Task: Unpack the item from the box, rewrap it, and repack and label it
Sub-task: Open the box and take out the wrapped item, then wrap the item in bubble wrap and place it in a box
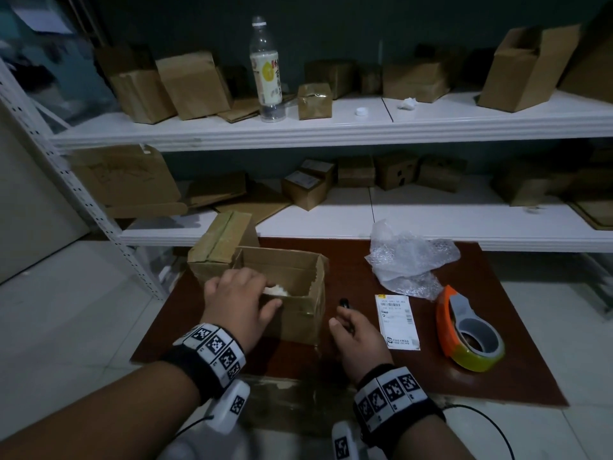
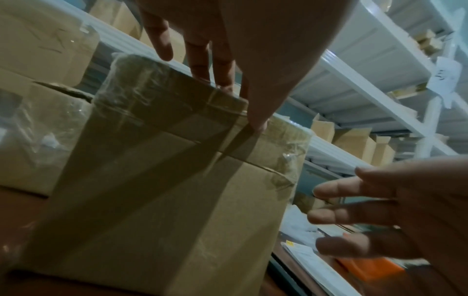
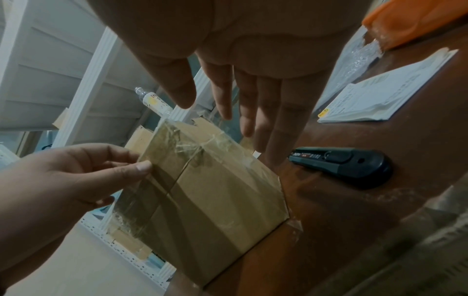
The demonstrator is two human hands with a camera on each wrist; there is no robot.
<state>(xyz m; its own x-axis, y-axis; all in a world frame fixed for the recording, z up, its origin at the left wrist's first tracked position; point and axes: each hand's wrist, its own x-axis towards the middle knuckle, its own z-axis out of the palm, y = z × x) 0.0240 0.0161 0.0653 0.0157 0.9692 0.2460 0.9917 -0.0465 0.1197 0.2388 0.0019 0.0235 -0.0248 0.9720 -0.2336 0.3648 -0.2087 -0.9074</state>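
Note:
An open cardboard box [image 1: 300, 315] stands on a brown board [image 1: 414, 370]. Something white [image 1: 277, 290] lies inside it, mostly hidden by my hand. My left hand [image 1: 262, 293] grips the box's near-left wall; in the left wrist view the fingers [image 2: 200, 66] go over the rim and the thumb presses the taped outer face [image 2: 164, 210]. My right hand [image 1: 348, 322] hovers just right of the box with straight, spread fingers [image 3: 255, 112] and holds nothing. A black utility knife [image 3: 341, 166] lies on the board under its fingertips.
A shipping label [image 1: 398, 322], crumpled bubble wrap [image 1: 408, 260] and an orange tape dispenser [image 1: 467, 330] lie to the right on the board. A taped box [image 1: 219, 247] sits behind the open one. White shelves [image 1: 331, 131] with several boxes and a bottle [image 1: 265, 68] rise behind.

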